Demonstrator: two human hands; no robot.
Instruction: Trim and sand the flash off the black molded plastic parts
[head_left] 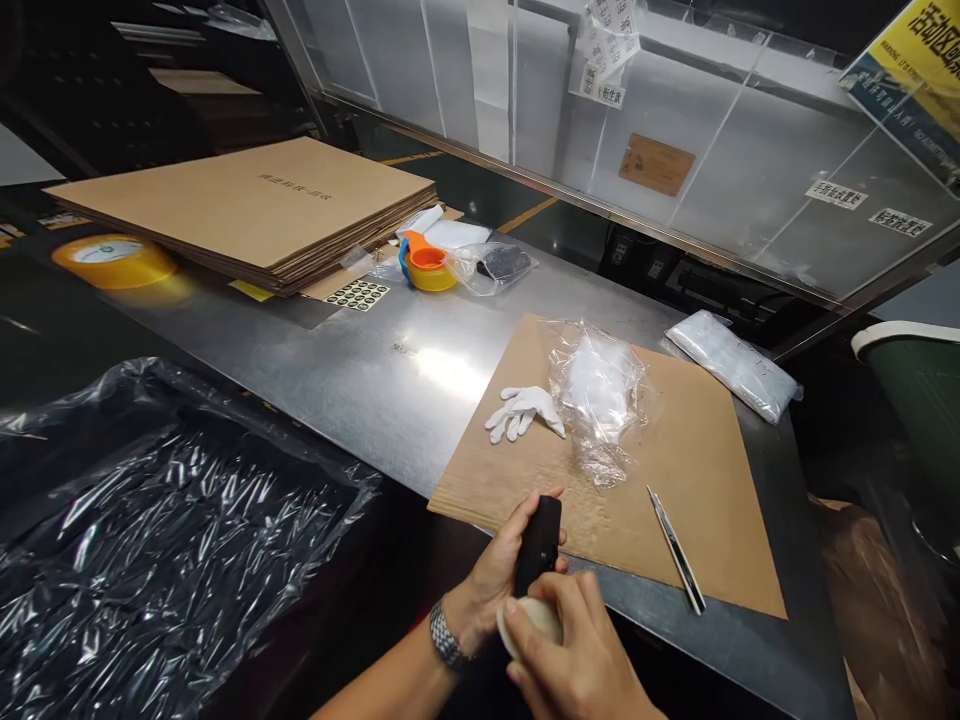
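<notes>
My left hand (491,570), with a metal watch on its wrist, is wrapped round a black handle-shaped object (540,532) that has a small round detail on its side. Pinched in my right hand (581,650) is a pale, round, pad-like disc (541,617), close against the lower end of the black object. Whether the two touch I cannot tell. Beyond my hands, a white glove (525,410) and a crumpled clear plastic bag (598,390) lie on a flat cardboard sheet (690,460). A utility knife (676,550) rests near the sheet's front edge.
Stacked cardboard (247,205) and a yellow tape roll (112,262) occupy the metal table's (360,370) left end. An orange tape dispenser (427,262) sits behind, beside a bagged dark item (504,263). Packed plastic bags (735,362) lie right. Black plastic lining (172,550) fills the lower left.
</notes>
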